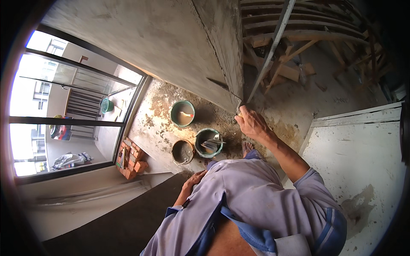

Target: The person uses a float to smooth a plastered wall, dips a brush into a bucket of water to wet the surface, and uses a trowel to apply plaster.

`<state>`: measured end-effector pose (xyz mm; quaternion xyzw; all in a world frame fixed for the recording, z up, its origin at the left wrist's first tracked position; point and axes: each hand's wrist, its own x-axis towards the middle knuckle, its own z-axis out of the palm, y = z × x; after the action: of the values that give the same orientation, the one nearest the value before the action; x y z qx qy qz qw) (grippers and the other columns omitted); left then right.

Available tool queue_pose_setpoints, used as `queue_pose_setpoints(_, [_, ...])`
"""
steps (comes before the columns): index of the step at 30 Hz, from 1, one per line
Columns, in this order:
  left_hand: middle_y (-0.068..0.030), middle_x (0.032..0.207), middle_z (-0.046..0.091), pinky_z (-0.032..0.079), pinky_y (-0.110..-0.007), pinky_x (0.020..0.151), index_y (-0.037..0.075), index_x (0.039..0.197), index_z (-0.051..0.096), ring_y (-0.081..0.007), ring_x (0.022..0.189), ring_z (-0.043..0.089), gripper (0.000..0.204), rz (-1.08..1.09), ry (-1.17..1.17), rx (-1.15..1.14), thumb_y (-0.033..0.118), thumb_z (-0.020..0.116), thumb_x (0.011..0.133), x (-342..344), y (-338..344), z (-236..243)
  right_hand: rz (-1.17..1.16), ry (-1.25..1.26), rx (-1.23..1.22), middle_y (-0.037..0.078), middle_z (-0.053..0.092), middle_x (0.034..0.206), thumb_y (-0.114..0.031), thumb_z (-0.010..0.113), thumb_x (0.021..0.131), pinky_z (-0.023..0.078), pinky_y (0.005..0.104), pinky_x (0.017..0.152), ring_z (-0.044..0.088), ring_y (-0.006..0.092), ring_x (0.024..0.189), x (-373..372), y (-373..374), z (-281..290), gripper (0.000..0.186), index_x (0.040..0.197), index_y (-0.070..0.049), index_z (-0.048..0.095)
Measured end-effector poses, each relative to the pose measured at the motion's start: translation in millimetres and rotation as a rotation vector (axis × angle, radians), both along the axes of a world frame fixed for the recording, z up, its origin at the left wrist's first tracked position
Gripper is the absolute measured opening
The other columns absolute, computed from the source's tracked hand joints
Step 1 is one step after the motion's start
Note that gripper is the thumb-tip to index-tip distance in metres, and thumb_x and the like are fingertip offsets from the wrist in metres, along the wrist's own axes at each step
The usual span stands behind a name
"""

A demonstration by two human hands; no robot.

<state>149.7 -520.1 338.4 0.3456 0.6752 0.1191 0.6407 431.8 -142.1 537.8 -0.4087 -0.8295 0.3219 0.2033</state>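
At the foot of the plastered wall's corner, the right hand has its fingers clamped on a small tool whose shape I cannot tell, pressed to the wall edge. Its left hand rests on the knee, fingers loosely together. Three buckets stand on the floor near red bricks.

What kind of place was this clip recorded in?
Probably a building site indoors, mid-plastering: bare cement walls, plaster-stained buckets on the rough floor, a stack of red bricks, and timber props under a stair.
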Motion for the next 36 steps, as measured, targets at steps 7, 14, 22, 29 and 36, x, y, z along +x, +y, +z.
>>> queue_pose_setpoints(7, [-0.0184,0.133,0.061,0.049,-0.040,0.102,0.011,0.139,0.057,-0.0347,0.121,0.058,0.047,0.038,-0.026,0.073,0.017,0.064,0.092,28.9,3.2,-37.5,0.064,0.230,0.229,0.020,0.064,0.083,-0.023,0.063,0.097,0.051,0.0456,0.063,0.066,0.0396,0.076,23.9,15.3,150.8,0.028,0.110,0.000,0.052])
queue_pose_setpoints(14, [-0.0203,0.137,0.059,0.049,-0.041,0.106,0.013,0.138,0.057,-0.0378,0.125,0.058,0.045,0.146,0.070,0.124,0.015,0.061,0.093,52.5,-16.0,-52.6,0.412,-0.148,0.304,0.017,0.066,0.092,-0.023,0.070,0.091,0.052,0.0447,0.069,0.066,0.0384,0.083,91.2,101.7,113.6,0.031,0.108,0.000,0.059])
queue_pose_setpoints(22, [-0.0190,0.138,0.059,0.048,-0.037,0.104,0.013,0.133,0.062,-0.0364,0.125,0.058,0.038,0.299,0.209,0.053,0.030,0.054,0.100,72.7,-44.5,2.2,0.709,-0.395,0.406,0.009,0.071,0.098,-0.026,0.073,0.085,0.045,0.0424,0.089,0.067,0.0322,0.098,74.3,213.2,53.4,0.031,0.110,-0.010,0.064])
queue_pose_setpoints(29, [-0.0155,0.133,0.063,0.045,-0.034,0.104,0.005,0.138,0.059,-0.0251,0.124,0.059,0.060,0.781,0.055,-0.065,0.048,0.061,0.095,105.4,-47.5,31.7,0.758,-0.298,0.400,0.010,0.069,0.099,-0.010,0.077,0.082,0.053,0.0391,0.073,0.069,0.0284,0.086,60.8,236.6,129.8,0.038,0.116,-0.007,0.062])
queue_pose_setpoints(36, [-0.0139,0.132,0.064,0.046,-0.033,0.104,0.006,0.134,0.062,-0.0235,0.120,0.061,0.051,0.635,0.116,-0.062,0.043,0.059,0.098,88.3,-22.6,-24.0,0.542,0.013,0.124,0.010,0.068,0.099,-0.015,0.075,0.089,0.054,0.0305,0.072,0.071,0.0176,0.084,88.1,218.5,221.4,0.032,0.117,-0.005,0.064])
